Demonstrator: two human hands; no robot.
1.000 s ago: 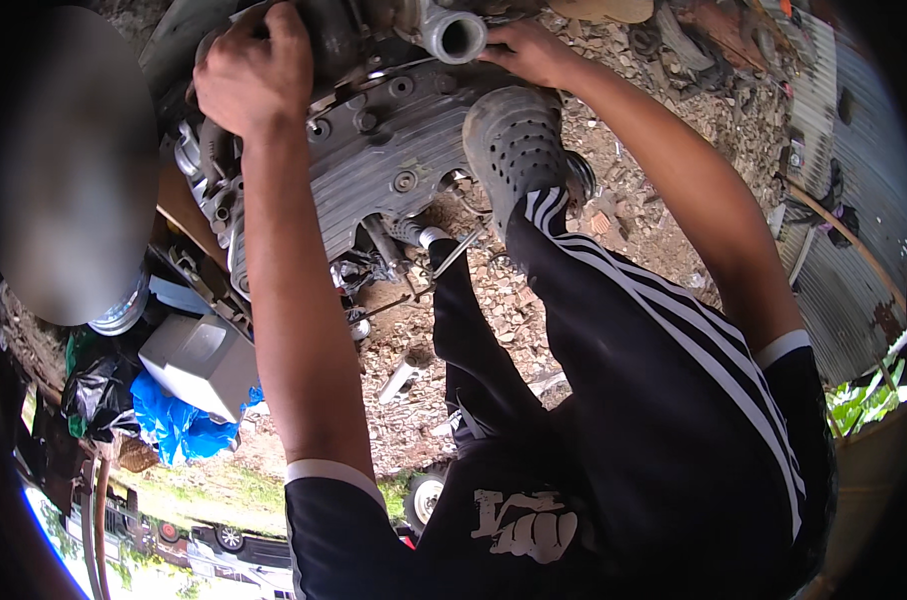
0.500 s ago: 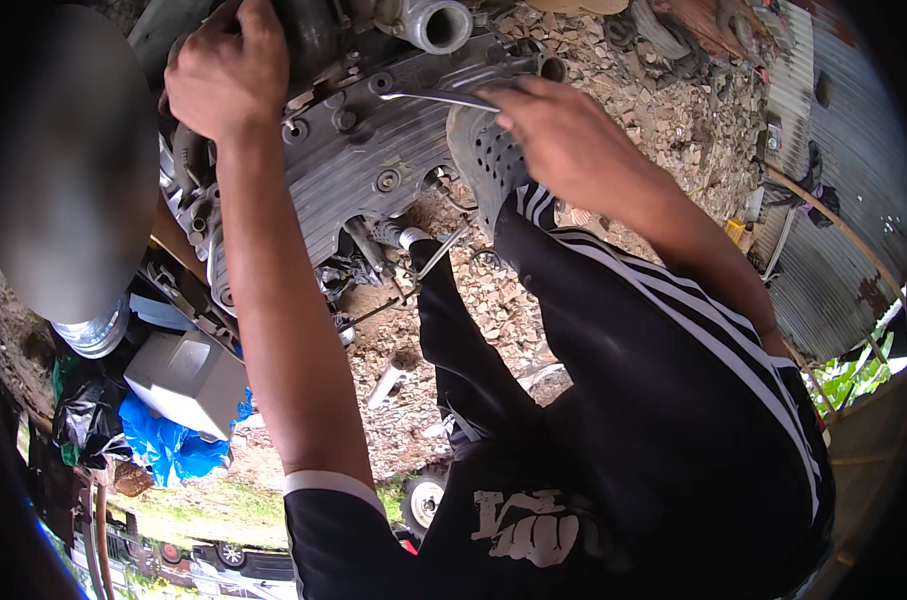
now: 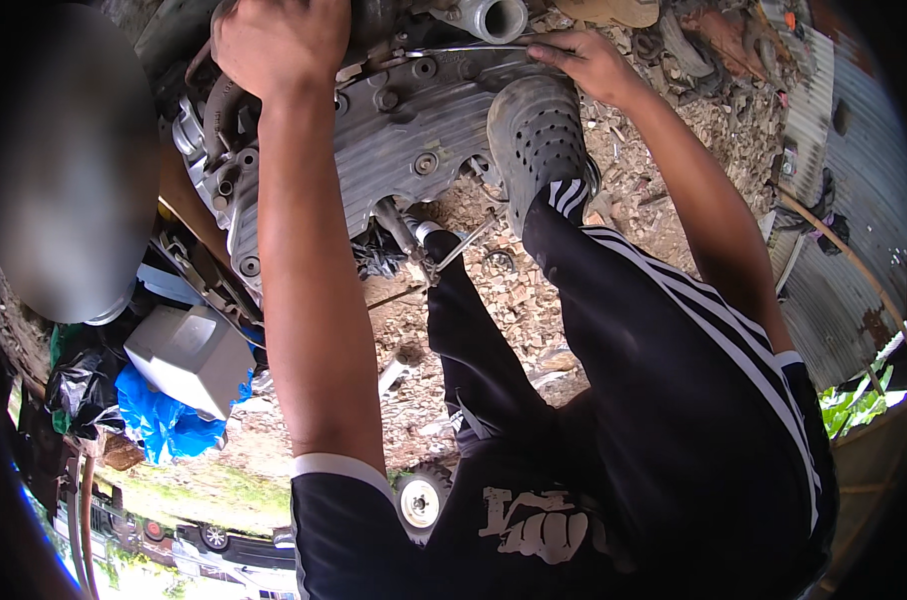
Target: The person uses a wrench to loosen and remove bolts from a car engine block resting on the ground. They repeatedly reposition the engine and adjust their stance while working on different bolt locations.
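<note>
In the head view, I see the right grip [image 3: 592, 66] pinching the right end of a slim metal tool [image 3: 464, 49], likely stiff, light and best held there, by the ribbed metal part's [image 3: 389, 145] upper edge; the left grip's [image 3: 282, 45] closure I cannot tell.

no readable text, patchy print [image 3: 539, 524] on black shirt [image 3: 344, 535]

tool [image 3: 464, 48]: silver | engine [image 3: 374, 165]: grey, fine-lined | trousers [image 3: 634, 350]: black, white-striped | plastic [image 3: 164, 418]: blue
</note>
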